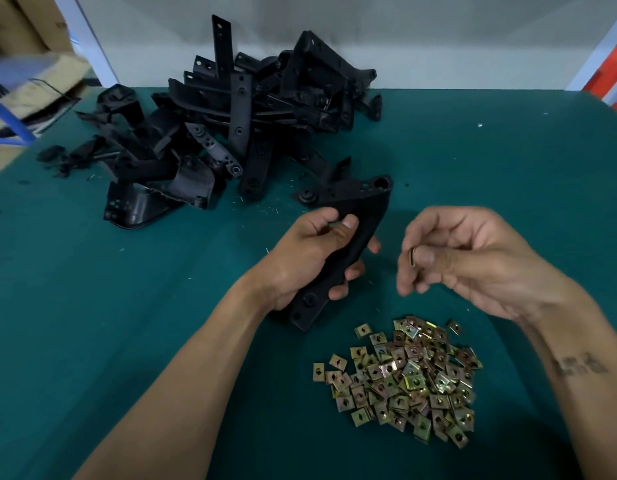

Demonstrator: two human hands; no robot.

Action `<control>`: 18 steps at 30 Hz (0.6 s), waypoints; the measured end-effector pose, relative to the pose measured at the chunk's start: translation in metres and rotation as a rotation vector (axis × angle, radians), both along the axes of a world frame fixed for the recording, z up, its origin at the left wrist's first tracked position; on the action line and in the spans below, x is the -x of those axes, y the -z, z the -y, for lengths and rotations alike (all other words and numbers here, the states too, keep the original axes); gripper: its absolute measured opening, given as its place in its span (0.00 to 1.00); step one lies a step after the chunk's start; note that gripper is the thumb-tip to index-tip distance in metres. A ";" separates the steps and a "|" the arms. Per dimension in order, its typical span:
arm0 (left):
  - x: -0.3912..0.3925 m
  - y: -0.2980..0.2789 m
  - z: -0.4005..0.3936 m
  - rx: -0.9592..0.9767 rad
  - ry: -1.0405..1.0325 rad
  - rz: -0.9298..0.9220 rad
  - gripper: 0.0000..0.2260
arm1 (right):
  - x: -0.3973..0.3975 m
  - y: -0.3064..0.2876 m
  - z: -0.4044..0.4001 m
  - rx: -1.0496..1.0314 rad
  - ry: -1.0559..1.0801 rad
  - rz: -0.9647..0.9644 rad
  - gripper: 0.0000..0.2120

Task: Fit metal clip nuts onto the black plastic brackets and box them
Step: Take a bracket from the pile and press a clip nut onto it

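My left hand (310, 251) grips a long black plastic bracket (360, 216) around its middle, holding it above the table; the bracket's far end points up and away, its near end toward me. To its right, my right hand (463, 258) pinches one small metal clip nut (411, 258) between thumb and fingertips, a short gap from the bracket. A loose heap of brass-coloured clip nuts (404, 379) lies on the mat just below both hands. A big pile of black brackets (231, 126) sits at the back of the table.
The work surface is a green mat (92, 289) with small shavings scattered on it. Cardboard boxes (26, 36) and a blue frame (12, 123) stand off the table at far left. A white wall closes the back.
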State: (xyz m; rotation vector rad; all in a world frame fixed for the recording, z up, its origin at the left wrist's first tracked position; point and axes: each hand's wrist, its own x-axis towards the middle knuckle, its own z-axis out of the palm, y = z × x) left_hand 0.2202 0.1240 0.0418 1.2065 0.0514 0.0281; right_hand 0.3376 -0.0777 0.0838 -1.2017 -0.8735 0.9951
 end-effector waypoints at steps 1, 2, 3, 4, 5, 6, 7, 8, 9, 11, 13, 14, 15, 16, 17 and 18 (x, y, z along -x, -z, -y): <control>0.000 0.000 0.000 -0.012 0.019 0.005 0.10 | -0.002 -0.002 0.000 -0.041 0.051 -0.019 0.11; 0.000 0.000 0.000 -0.022 0.038 0.011 0.10 | -0.003 -0.003 0.000 -0.083 0.106 -0.029 0.08; 0.000 -0.001 -0.001 -0.029 0.055 0.018 0.11 | -0.005 -0.004 0.001 -0.124 0.173 -0.038 0.06; 0.001 -0.001 -0.001 -0.033 0.071 0.026 0.13 | -0.007 -0.004 0.001 -0.159 0.248 -0.055 0.04; 0.001 -0.002 -0.001 -0.035 0.086 0.035 0.14 | -0.008 -0.004 0.001 -0.190 0.327 -0.075 0.06; 0.002 -0.002 -0.001 -0.036 0.099 0.042 0.15 | -0.010 -0.003 0.001 -0.213 0.400 -0.095 0.09; 0.002 -0.003 -0.001 -0.034 0.112 0.043 0.15 | -0.011 -0.001 0.000 -0.229 0.470 -0.107 0.11; 0.003 -0.004 -0.001 -0.033 0.125 0.044 0.15 | -0.011 0.000 0.000 -0.237 0.533 -0.107 0.11; 0.003 -0.005 -0.001 -0.029 0.137 0.044 0.14 | -0.011 0.002 -0.001 -0.245 0.581 -0.090 0.12; 0.004 -0.006 0.000 -0.017 0.161 0.036 0.14 | -0.007 0.004 -0.006 -0.259 0.647 0.018 0.12; 0.005 -0.006 -0.001 -0.023 0.192 0.023 0.16 | -0.002 0.006 -0.011 -0.286 0.690 0.170 0.13; 0.005 -0.005 -0.001 -0.037 0.205 0.017 0.18 | 0.001 0.005 -0.014 -0.301 0.706 0.231 0.13; 0.005 -0.005 -0.002 -0.051 0.217 0.011 0.20 | 0.003 0.005 -0.017 -0.312 0.720 0.276 0.11; 0.004 -0.004 -0.002 -0.062 0.228 0.006 0.21 | 0.005 0.004 -0.018 -0.320 0.733 0.307 0.10; 0.004 -0.004 -0.002 -0.071 0.238 0.005 0.22 | 0.005 0.003 -0.019 -0.328 0.742 0.328 0.10; 0.003 -0.003 -0.002 -0.080 0.246 0.006 0.22 | 0.006 0.003 -0.019 -0.333 0.746 0.340 0.10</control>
